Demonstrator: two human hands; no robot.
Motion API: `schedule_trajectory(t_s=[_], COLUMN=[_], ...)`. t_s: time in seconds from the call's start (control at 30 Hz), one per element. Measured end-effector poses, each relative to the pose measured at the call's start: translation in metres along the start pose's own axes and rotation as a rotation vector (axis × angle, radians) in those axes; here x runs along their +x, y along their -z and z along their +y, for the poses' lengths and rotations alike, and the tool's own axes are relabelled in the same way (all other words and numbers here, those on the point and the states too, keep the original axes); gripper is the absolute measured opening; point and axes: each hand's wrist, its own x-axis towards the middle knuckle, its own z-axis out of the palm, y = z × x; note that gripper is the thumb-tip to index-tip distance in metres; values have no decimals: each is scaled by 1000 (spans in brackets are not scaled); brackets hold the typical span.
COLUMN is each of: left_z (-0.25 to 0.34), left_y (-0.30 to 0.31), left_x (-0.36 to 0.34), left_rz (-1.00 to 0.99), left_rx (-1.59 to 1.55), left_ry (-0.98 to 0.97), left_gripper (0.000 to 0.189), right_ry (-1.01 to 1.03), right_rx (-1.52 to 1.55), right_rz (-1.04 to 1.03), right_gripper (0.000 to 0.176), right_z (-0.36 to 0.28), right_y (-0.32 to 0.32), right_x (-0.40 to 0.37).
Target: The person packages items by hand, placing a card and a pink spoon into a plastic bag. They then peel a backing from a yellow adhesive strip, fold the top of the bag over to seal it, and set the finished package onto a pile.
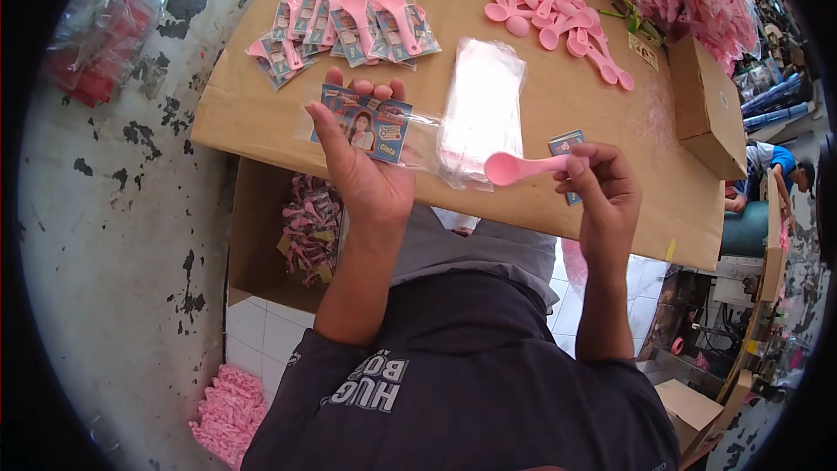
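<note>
My left hand (370, 179) grips a clear plastic bag (425, 135) with a printed blue card (363, 125) inside it, the thumb across the card's left side. Between the thumb and fingers of my right hand (603, 196) is a pink measuring spoon (523, 168), its bowl pointing left toward the bag. A stack of clear plastic bags (484, 96) lies on the table between my hands. Partly behind my right hand, a few more blue cards (568, 141) rest near the table's front edge.
Bagged spoons with cards (353, 22) lie at the back left of the brown-covered table (401, 253). Loose pink spoons (549, 4) are heaped at the back, beside a cardboard box (704, 109). Below left, another box (261, 235) holds packed spoons. A person (776, 166) is at far right.
</note>
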Motion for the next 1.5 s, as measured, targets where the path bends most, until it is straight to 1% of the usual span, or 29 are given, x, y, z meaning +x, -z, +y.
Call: schedule_trajectory(t_s=[0.07,0.17,0.23,0.3,0.33,0.4,0.43,0.5,0.53,0.57,0.6,0.67,0.7,0.77,0.8,0.87,0.9,0.97,1.0,1.07,1.1,1.17,1.2,1.23,1.3,1.33,1.37,1.43,1.5], left_z=[-3,-13,-20,-26,-28,-31,-33,-41,-42,-45,-47,-49,-49,-48,-48,-46,-44,-40,-38,-33,-30,-25,-22,-19,-13,-13,-15,-16,-20], left_y=[-2,-5,-8,-11,-13,-15,-14,-12,-12,-13,-15,-17,-19,-23,-20,-14,-12,-11,-11,-5,-2,-5,-8,-12,-21,-25,-28,-28,-23], left_x=[-3,-10,-15,-20,-22,-26,-28,-31,-34,-37,-39,-44,-46,-49,-49,-47,-45,-45,-44,-40,-37,-33,-31,-31,-30,-30,-31,-35,-41], left_rz=[-24,-76,-99,-99,-100,-13,-10,2,-41,-43,-65,-84,-84,-47,-74,-93,-113,-116,-119,-87,-56,-5,42,42,-1,-4,-10,-15,-65], left_rx=[25,81,118,120,123,83,85,-28,-51,-52,-65,-72,-74,-9,3,0,0,-36,-67,-43,-15,43,102,100,17,17,18,23,36], left_ry=[6,30,48,97,98,227,228,381,417,423,450,505,509,567,585,610,634,660,688,697,713,699,699,695,771,770,799,829,923], left_gripper=[48,50,50,50,50,55,55,54,49,49,49,48,48,51,45,43,41,38,36,36,35,35,36,36,38,38,42,45,49], right_ry=[-30,-65,-49,-166,-174,-179,-185,-177,-107,-38,-38,59,59,38,38,99,102,200,201,649,652,872,805,807,749,723,726,860,842], right_rx=[142,158,165,287,322,338,351,340,269,199,199,238,236,234,231,138,134,-154,-158,-422,-421,-421,-305,-306,-530,-628,-626,-902,-901], right_rz=[39,42,29,-55,-120,-168,-215,-193,-191,-187,-181,-113,-110,-57,-57,-55,-58,-86,-94,-94,-106,-347,-303,-307,-134,-132,-131,-224,-235], right_gripper=[16,14,15,19,24,25,27,25,22,20,20,26,26,34,34,43,43,54,54,52,52,38,31,31,33,38,38,44,46], right_z=[18,27,29,25,25,23,22,23,26,30,36,47,45,40,41,44,42,37,34,26,20,11,10,8,3,0,0,2,7], right_y=[-3,-15,-21,-26,-26,-27,-28,-28,-27,-27,-28,-34,-36,-40,-40,-39,-38,-36,-35,-34,-29,-15,-12,-10,-9,-16,-19,-24,-29], right_x=[-6,-14,-19,-22,-24,-26,-27,-27,-27,-27,-26,-25,-25,-26,-26,-25,-24,-23,-21,-14,-13,-11,-13,-11,-4,0,3,6,4])
